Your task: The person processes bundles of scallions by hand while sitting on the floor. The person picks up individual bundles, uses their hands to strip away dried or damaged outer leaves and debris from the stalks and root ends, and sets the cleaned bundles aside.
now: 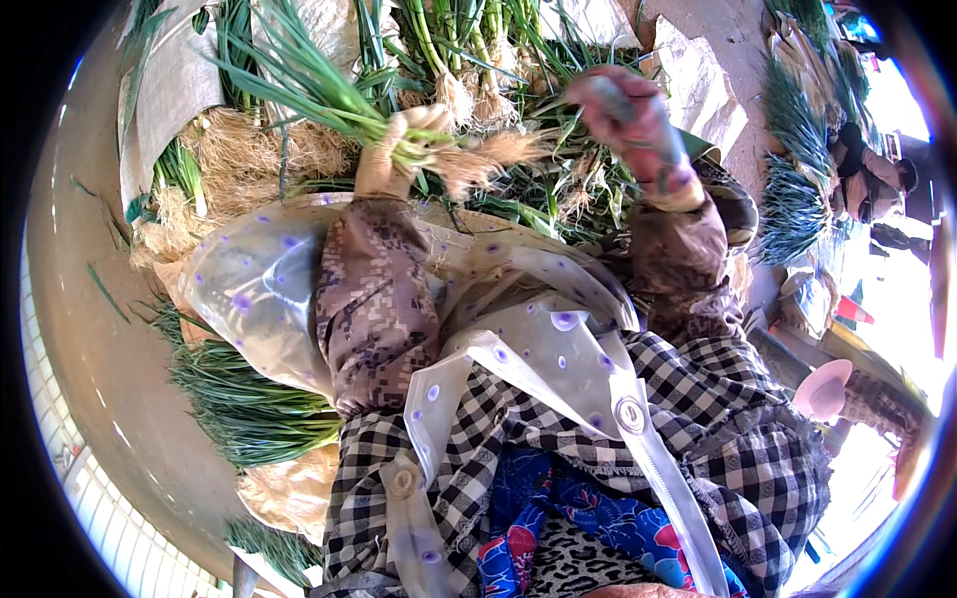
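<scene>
My left hand (391, 149), in a pale glove, is closed round a bunch of green onions (334, 95). Their long green leaves point up and to the left, while the tan, hairy roots (488, 159) stick out to the right of my fist. Right of those roots, my right hand (630, 120) is raised and smeared by motion. It wears a reddish and grey glove; its fingers are too blurred to read. Loose green leaves and trimmings (508, 204) lie beneath and between both hands.
More rooted green onions (264, 149) lie on pale sacking (179, 85) ahead. Another bundle (249, 399) rests at left. A spotted clear plastic apron (264, 274) covers my lap. At far right are onion heaps (795, 199), a person (877, 174) and an orange-and-white cone (853, 311).
</scene>
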`<state>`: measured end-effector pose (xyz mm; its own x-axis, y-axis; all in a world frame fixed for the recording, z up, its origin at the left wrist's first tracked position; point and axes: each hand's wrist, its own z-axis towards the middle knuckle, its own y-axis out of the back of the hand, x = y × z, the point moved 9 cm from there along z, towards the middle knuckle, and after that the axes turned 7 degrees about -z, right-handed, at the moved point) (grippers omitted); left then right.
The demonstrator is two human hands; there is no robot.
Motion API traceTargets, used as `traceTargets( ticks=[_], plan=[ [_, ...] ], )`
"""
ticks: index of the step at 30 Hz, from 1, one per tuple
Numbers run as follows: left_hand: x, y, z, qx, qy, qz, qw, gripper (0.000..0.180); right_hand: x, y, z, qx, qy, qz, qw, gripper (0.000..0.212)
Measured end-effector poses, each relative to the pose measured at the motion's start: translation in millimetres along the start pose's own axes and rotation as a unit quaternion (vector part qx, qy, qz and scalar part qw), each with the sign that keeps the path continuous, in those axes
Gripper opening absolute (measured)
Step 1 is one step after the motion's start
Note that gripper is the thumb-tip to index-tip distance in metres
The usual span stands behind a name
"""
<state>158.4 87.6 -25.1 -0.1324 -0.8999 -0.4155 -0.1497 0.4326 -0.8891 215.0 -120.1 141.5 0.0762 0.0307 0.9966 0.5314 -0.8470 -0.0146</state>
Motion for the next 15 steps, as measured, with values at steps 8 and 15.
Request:
traceTargets(
  ticks=[8,15],
  plan=[
    [-12,23,1,-0.052,-0.023,-0.075,0.996,0.043,-56,66,-16,0.063,-0.113,-0.099,0.987,0.043],
    [-11,-1,-2,-0.038,-0.059,-0.021,0.997,0.066,-188,16,-22,-0.054,-0.26,0.182,0.947,0.059]
  ],
)
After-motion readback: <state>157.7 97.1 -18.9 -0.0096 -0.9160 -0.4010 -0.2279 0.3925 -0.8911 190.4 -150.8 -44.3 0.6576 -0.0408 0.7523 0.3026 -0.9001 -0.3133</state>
